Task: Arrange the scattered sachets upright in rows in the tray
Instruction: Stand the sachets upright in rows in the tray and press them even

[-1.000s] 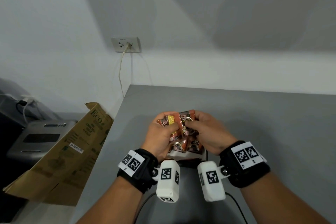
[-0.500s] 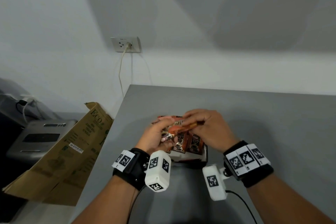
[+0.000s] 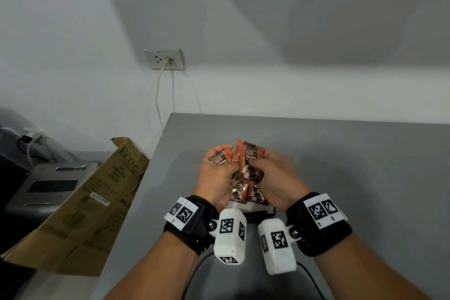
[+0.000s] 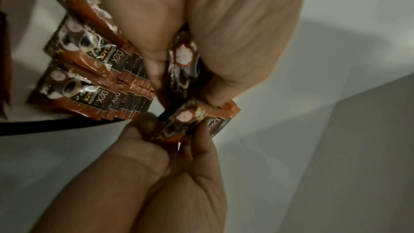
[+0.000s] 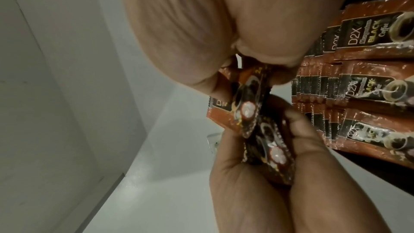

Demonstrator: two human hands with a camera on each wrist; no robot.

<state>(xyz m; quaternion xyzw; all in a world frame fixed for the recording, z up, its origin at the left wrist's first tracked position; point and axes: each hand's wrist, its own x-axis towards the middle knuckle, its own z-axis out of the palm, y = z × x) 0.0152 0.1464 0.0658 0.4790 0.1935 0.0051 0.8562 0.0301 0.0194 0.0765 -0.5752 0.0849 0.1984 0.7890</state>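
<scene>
Orange-and-black coffee sachets (image 3: 246,192) stand upright in rows in a white tray (image 3: 253,210) with a dark rim, on the grey table. Both hands hover just above it, close together. My left hand (image 3: 229,166) pinches one sachet (image 3: 220,160), which shows at its fingertips in the left wrist view (image 4: 198,121). My right hand (image 3: 253,162) grips a few sachets (image 3: 250,153) fanned upward, also seen in the right wrist view (image 5: 276,154). The tray rows (image 4: 89,77) (image 5: 358,98) lie right beside the fingers. The hands hide most of the tray.
A flattened cardboard box (image 3: 85,202) leans off the table's left edge (image 3: 155,178), beside a grey device (image 3: 48,185). A wall socket (image 3: 165,58) with a cord is behind. Thin cables (image 3: 313,280) run along the table in front of the tray.
The right hand, reaching flat over the tray with a sachet lying sideways half a second ago, has pulled back. Its sachets now point upward, and the left hand has risen beside it.
</scene>
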